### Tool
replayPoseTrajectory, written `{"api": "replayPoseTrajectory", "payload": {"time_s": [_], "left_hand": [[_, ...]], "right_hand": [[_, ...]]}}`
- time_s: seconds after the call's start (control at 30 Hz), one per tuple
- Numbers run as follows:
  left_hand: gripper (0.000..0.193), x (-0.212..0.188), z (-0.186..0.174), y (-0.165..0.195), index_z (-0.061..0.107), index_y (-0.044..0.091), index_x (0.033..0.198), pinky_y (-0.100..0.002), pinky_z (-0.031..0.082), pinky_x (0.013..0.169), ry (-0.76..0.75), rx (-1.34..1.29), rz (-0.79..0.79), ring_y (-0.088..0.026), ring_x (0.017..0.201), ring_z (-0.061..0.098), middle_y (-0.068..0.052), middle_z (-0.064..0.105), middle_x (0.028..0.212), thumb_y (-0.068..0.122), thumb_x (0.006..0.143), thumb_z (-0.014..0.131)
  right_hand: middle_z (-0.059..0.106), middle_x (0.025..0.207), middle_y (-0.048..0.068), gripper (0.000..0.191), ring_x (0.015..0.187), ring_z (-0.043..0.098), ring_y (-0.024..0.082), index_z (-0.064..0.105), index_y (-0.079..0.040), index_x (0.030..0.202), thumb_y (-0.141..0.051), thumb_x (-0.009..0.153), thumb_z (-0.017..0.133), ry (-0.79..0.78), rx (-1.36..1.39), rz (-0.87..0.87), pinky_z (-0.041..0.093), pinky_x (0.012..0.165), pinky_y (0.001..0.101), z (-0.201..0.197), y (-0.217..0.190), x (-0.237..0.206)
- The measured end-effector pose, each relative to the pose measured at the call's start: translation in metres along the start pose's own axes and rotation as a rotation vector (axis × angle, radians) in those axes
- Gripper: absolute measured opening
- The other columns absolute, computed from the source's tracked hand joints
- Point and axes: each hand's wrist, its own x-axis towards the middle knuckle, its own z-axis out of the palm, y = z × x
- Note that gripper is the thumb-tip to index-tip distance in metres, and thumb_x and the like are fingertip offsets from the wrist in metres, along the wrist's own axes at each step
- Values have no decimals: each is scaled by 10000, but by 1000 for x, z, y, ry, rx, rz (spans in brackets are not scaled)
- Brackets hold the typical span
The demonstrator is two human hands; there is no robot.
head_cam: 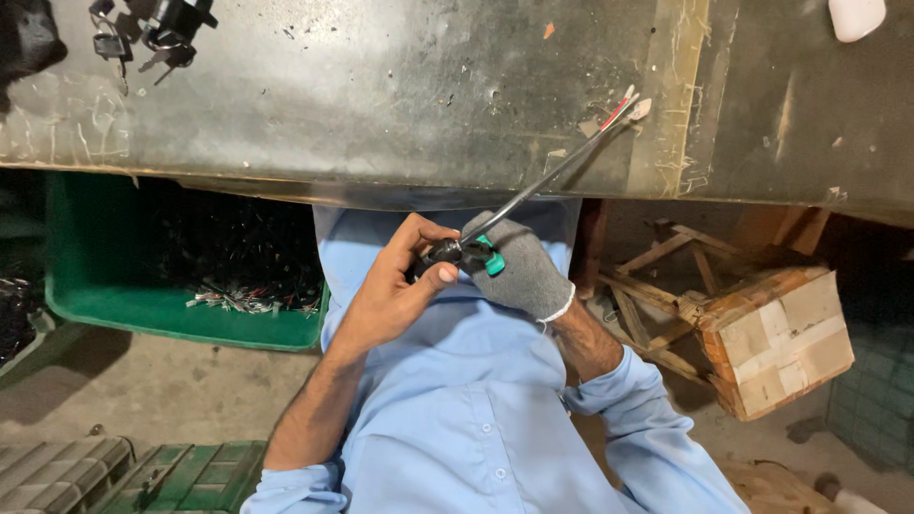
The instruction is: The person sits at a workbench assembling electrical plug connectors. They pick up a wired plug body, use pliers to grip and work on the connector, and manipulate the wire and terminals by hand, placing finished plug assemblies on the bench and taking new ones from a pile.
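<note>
My left hand (392,286) is bare and pinches a small black part (446,251) at the near end of a black cable (543,181). My right hand (522,266), in a grey knit glove, grips a tool with a green handle (491,261) pressed against that same black part. The cable runs up and right over the edge of the dark workbench (381,105), ending in red and white wires with a small white connector (640,108). Both hands meet just below the bench edge, above my light blue shirt.
A green bin (114,305) holding several small black and metal parts sits under the bench at left. A taped cardboard box on a wooden frame (776,338) stands at right. Dark clips (171,29) lie at the bench's far left; green crates (181,476) lie bottom left.
</note>
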Motion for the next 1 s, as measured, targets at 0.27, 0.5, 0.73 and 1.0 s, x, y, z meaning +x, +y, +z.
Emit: {"api": "replayPoseTrajectory", "payload": {"time_s": [0.27, 0.5, 0.73, 1.0], "left_hand": [[420, 6, 12, 6, 595, 7, 1258, -361, 580, 697, 257, 617, 299, -295, 912, 745, -155, 718, 1081, 259, 972, 769], [429, 8, 13, 3, 602, 7, 1267, -390, 538, 617, 286, 753, 278, -319, 810, 704, -131, 693, 1042, 249, 954, 766], [338, 14, 19, 1, 616, 66, 1175, -454, 442, 499, 305, 975, 124, -339, 675, 636, -101, 614, 836, 311, 978, 741], [380, 4, -2, 5, 588, 27, 1217, -291, 392, 589, 56, 183, -66, -99, 675, 465, -31, 610, 775, 290, 980, 726]], "right_hand": [[707, 982, 165, 321, 880, 723, 358, 554, -64, 1180, -180, 927, 715, 38, 99, 244, 551, 733, 423, -4, -35, -16], [679, 890, 239, 355, 882, 665, 474, 522, -59, 1125, -260, 908, 717, 15, -92, 263, 493, 659, 508, -2, -39, -18], [669, 790, 230, 332, 803, 658, 480, 516, -60, 1125, -205, 889, 699, -39, -102, 364, 481, 642, 537, 9, -22, -6], [666, 1015, 187, 343, 969, 653, 416, 615, -41, 1123, -84, 811, 749, 101, -141, -11, 519, 791, 458, 4, -6, -8]]}}
